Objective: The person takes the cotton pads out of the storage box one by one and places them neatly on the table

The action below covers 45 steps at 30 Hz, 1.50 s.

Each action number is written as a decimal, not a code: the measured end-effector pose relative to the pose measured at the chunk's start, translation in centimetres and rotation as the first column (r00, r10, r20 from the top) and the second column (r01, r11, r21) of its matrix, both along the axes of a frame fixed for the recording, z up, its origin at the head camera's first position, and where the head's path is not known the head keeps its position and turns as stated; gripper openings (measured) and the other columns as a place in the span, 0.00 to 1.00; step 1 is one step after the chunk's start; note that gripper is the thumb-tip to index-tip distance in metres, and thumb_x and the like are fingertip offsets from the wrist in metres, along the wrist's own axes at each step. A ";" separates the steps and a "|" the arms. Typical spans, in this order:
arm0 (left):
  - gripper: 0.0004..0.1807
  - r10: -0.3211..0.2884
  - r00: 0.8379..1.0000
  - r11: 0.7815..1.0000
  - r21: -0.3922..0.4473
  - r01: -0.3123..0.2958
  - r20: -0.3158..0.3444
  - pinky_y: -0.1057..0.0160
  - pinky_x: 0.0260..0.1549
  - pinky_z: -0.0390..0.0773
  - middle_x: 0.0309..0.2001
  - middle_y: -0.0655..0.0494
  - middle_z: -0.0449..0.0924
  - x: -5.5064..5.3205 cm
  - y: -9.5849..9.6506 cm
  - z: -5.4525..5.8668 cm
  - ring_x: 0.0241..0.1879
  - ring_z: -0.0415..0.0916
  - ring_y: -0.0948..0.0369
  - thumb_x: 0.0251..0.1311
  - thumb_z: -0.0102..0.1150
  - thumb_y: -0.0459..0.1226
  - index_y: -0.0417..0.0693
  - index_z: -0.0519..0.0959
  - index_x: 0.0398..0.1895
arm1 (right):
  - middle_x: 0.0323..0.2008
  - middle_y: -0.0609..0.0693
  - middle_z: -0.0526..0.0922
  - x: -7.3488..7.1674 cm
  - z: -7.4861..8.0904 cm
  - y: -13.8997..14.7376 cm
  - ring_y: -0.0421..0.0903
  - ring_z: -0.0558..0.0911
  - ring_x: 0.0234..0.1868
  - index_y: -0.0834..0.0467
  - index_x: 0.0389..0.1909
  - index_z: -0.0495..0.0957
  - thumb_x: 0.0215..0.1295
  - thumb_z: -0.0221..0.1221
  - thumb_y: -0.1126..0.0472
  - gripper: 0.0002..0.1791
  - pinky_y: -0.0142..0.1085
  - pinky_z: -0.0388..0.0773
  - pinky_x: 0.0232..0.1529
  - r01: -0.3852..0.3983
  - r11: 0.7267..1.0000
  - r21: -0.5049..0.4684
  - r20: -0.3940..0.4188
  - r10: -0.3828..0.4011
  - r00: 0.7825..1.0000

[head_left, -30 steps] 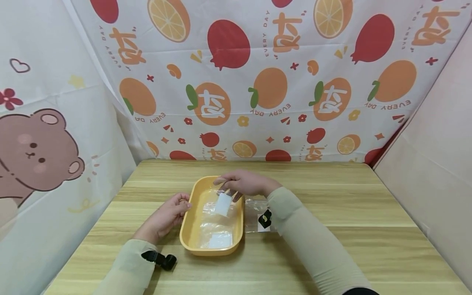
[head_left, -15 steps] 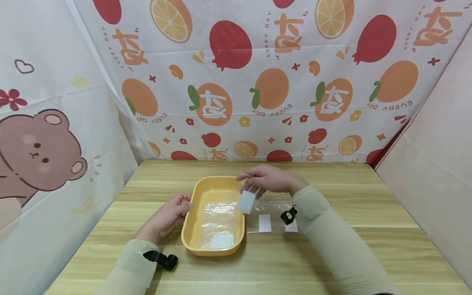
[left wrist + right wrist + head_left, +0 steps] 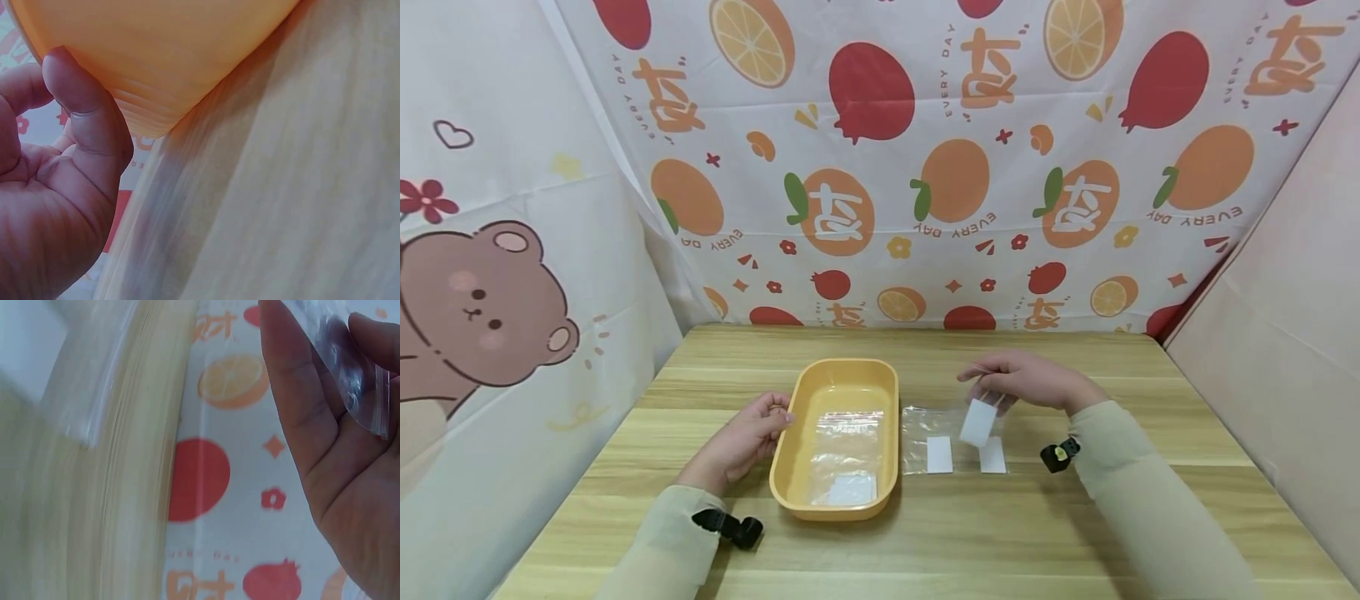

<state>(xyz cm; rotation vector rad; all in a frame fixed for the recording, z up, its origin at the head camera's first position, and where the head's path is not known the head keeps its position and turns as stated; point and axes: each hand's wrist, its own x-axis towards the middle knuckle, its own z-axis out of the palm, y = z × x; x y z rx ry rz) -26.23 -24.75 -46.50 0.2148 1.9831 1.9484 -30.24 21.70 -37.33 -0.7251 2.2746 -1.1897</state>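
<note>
My left hand point(image 3: 751, 435) pinches the left rim of a yellow plastic tray point(image 3: 781, 475). In the left wrist view the thumb point(image 3: 84, 100) lies against the tray's outer wall point(image 3: 162, 56). Clear zip bags point(image 3: 846, 446) with white labels lie inside the tray. To the right, my right hand point(image 3: 1033, 382) holds up another clear zip bag point(image 3: 978, 423) with a white label. This bag is pinched between thumb and fingers, as the right wrist view shows with the bag's crumpled top point(image 3: 344, 362). It hangs over two labelled bags on the table, partly covering the right one.
Beside the tray's right wall, a zip bag point(image 3: 939, 454) and a second zip bag point(image 3: 992, 457) lie side by side on the wooden table point(image 3: 880, 550). Behind the table hangs a fruit-print cloth point(image 3: 910, 242). Pale cloth walls stand left and right.
My right hand has carried the zip bag rightward, out from above the tray to over the bags on the table. My left hand and the tray have stayed in place.
</note>
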 end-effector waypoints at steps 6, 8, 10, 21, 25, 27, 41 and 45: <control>0.18 0.006 1.000 1.000 -0.009 -0.006 0.000 0.63 0.31 0.83 0.38 0.49 0.75 0.1 0.0 0.0 0.32 0.77 0.63 0.74 0.49 0.32 0.32 0.59 0.60 | 0.47 0.57 0.86 -0.1 -0.7 2.9 0.52 0.83 0.38 0.54 0.61 0.80 0.76 0.55 0.58 0.17 0.46 0.83 0.37 0.002 0.999 0.049 0.002 -0.002 1.000; 0.19 0.010 1.000 1.000 -0.009 -0.010 0.001 0.62 0.31 0.83 0.39 0.48 0.76 0.1 0.1 0.1 0.33 0.78 0.62 0.74 0.49 0.33 0.32 0.59 0.60 | 0.40 0.56 0.86 -0.1 -0.9 3.7 0.50 0.81 0.33 0.55 0.61 0.80 0.76 0.55 0.58 0.17 0.43 0.82 0.33 -0.010 0.997 0.077 -0.023 0.011 1.000; 0.19 0.011 1.000 1.000 -0.009 -0.011 0.000 0.62 0.32 0.84 0.40 0.48 0.76 0.2 0.1 0.2 0.33 0.78 0.62 0.74 0.50 0.33 0.32 0.59 0.59 | 0.32 0.54 0.84 -0.2 -1.2 4.4 0.48 0.78 0.28 0.57 0.60 0.80 0.76 0.55 0.59 0.17 0.41 0.80 0.29 -0.018 0.995 0.102 -0.043 0.022 0.999; 0.20 0.003 1.000 1.000 -0.012 -0.004 -0.011 0.62 0.32 0.84 0.41 0.47 0.77 0.4 0.1 0.3 0.35 0.80 0.61 0.74 0.50 0.33 0.30 0.58 0.60 | 0.22 0.50 0.76 -0.6 -4.2 7.0 0.44 0.72 0.22 0.54 0.46 0.87 0.72 0.58 0.64 0.10 0.36 0.74 0.25 0.036 0.972 0.230 -0.008 -0.035 0.999; 0.20 0.000 1.000 1.000 -0.016 0.000 -0.020 0.62 0.32 0.84 0.41 0.47 0.77 0.5 0.1 0.2 0.35 0.80 0.61 0.74 0.50 0.33 0.30 0.58 0.60 | 0.25 0.49 0.79 -0.8 -5.3 6.7 0.44 0.74 0.26 0.53 0.39 0.86 0.71 0.57 0.66 0.09 0.37 0.74 0.31 0.056 0.959 0.278 -0.028 -0.051 0.998; 0.20 -0.002 1.000 1.000 -0.020 0.002 -0.023 0.62 0.32 0.84 0.41 0.47 0.77 0.5 0.1 0.1 0.35 0.80 0.61 0.74 0.50 0.33 0.30 0.58 0.60 | 0.27 0.49 0.80 -0.8 -5.7 6.5 0.45 0.75 0.28 0.54 0.38 0.85 0.70 0.58 0.65 0.07 0.38 0.75 0.33 0.063 0.953 0.295 -0.043 -0.052 0.998; 0.18 0.017 1.000 1.000 -0.011 -0.017 -0.004 0.61 0.33 0.84 0.41 0.47 0.77 0.4 0.0 0.1 0.35 0.81 0.60 0.73 0.49 0.33 0.33 0.60 0.59 | 0.42 0.42 0.83 -1.3 -6.4 5.3 0.44 0.77 0.42 0.50 0.47 0.84 0.72 0.57 0.64 0.10 0.45 0.75 0.46 0.136 0.919 0.370 -0.241 -0.046 0.969; 0.17 0.019 1.000 1.000 -0.011 -0.019 -0.001 0.61 0.33 0.84 0.39 0.48 0.76 0.4 0.1 0.2 0.34 0.80 0.61 0.73 0.48 0.32 0.33 0.60 0.59 | 0.43 0.43 0.83 -1.2 -6.4 5.2 0.44 0.78 0.44 0.50 0.48 0.83 0.73 0.57 0.64 0.10 0.46 0.76 0.48 0.156 0.927 0.341 -0.252 -0.070 0.965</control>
